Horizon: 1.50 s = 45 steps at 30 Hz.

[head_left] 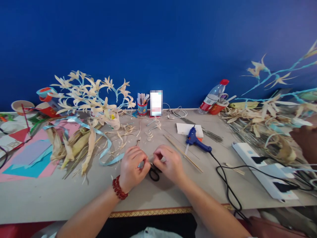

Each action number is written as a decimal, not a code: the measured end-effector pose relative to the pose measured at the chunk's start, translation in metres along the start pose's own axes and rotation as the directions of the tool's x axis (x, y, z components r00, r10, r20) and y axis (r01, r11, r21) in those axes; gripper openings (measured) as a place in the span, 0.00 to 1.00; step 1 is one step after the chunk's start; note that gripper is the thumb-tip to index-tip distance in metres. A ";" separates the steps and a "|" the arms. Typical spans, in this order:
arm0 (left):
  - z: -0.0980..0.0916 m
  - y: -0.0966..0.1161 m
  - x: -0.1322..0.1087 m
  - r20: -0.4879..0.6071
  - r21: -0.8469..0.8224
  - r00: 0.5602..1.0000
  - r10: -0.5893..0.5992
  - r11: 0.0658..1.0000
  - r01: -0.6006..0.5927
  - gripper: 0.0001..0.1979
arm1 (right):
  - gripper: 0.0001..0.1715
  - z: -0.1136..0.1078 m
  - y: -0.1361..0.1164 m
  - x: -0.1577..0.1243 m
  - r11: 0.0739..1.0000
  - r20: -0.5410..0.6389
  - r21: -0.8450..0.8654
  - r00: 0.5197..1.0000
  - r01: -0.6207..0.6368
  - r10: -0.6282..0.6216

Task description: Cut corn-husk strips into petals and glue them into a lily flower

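My left hand (pixel 135 167), with a red bead bracelet (pixel 120 188) at its wrist, is closed in a pinch. A small light blue piece (pixel 141 164) shows between its fingers. Close beside it, my right hand (pixel 170 163) also pinches, thumb against forefinger; what it holds is too small to make out. Black-handled scissors (pixel 154 174) lie on the table below and between both hands, their blades hidden. A light blue ribbon (pixel 109 143) curls across the table and passes out of sight behind my left hand. A thin wooden stick (pixel 183 153) lies right of my right hand.
A blue glue gun (pixel 198 140) rests beside a white power strip (pixel 262 172) with black cords. Husk flowers (pixel 99 89), dry husks (pixel 74 145) and coloured paper (pixel 32 162) fill the left. A bottle (pixel 213 97) and phone (pixel 156 104) stand behind. Another person's hand (pixel 305 138) is far right.
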<state>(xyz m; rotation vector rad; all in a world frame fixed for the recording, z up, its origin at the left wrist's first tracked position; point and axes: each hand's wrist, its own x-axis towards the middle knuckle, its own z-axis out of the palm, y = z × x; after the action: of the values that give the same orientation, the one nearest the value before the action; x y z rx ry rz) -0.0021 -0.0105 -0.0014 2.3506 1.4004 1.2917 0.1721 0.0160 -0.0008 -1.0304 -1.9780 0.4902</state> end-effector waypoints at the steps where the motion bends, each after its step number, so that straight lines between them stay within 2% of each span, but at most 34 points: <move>1: -0.001 -0.001 0.000 -0.012 0.000 1.000 -0.003 1.000 0.003 0.08 | 0.06 -0.002 0.002 0.000 1.000 -0.027 -0.012 1.000 -0.010 0.010; 4: -0.002 -0.002 0.000 -0.039 0.010 0.999 -0.014 1.000 0.015 0.08 | 0.05 -0.005 0.006 0.000 1.000 -0.049 0.013 0.998 -0.026 0.027; 7: -0.001 -0.002 0.001 -0.021 0.015 1.000 -0.012 1.000 0.012 0.08 | 0.01 0.000 -0.001 0.000 0.998 0.041 0.058 0.999 -0.001 -0.001; 9: 0.001 0.000 0.001 -0.017 0.008 1.000 -0.008 1.000 0.008 0.08 | 0.03 0.006 -0.007 -0.001 0.998 0.069 0.066 0.997 0.016 -0.020; 13: 0.002 0.002 0.001 -0.021 -0.013 1.000 -0.002 1.000 0.002 0.08 | 0.07 0.009 -0.009 -0.001 0.998 0.047 0.052 0.999 0.026 -0.028; 18: -0.001 0.000 0.001 -0.080 -0.021 0.997 -0.003 1.000 0.001 0.07 | 0.07 -0.005 0.004 0.002 0.998 -0.056 0.033 0.997 -0.048 0.050; 24: 0.000 0.001 0.000 -0.059 -0.023 0.998 -0.007 1.000 0.005 0.07 | 0.01 0.005 -0.008 0.000 0.987 0.112 0.148 0.993 -0.057 0.040; 28: 0.001 0.002 -0.001 -0.060 -0.032 0.998 -0.005 0.999 0.003 0.08 | 0.06 0.011 -0.008 0.000 0.992 0.066 0.123 0.998 -0.020 0.012; 33: -0.001 0.001 0.000 -0.100 -0.030 0.995 -0.007 1.000 0.004 0.07 | 0.06 -0.001 0.001 0.001 0.996 -0.040 0.078 0.998 -0.046 0.049; 39: 0.001 0.002 0.000 -0.050 -0.007 0.999 0.003 1.000 -0.003 0.08 | 0.02 0.004 -0.012 0.000 0.991 0.079 0.129 0.997 -0.028 0.017; 42: 0.002 0.003 0.000 -0.038 0.002 0.999 0.010 1.000 -0.010 0.08 | 0.07 0.008 -0.011 0.000 0.997 0.059 0.077 0.998 0.002 -0.006; 45: 0.001 0.002 0.000 -0.046 0.000 0.999 0.014 1.000 -0.014 0.08 | 0.07 0.003 -0.003 0.001 1.000 0.008 -0.019 1.000 0.009 -0.008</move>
<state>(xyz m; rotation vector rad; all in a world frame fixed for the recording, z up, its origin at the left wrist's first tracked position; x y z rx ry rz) 0.0005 -0.0111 -0.0012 2.3491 1.3995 1.3575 0.1681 0.0149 0.0002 -1.0331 -1.9970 0.4722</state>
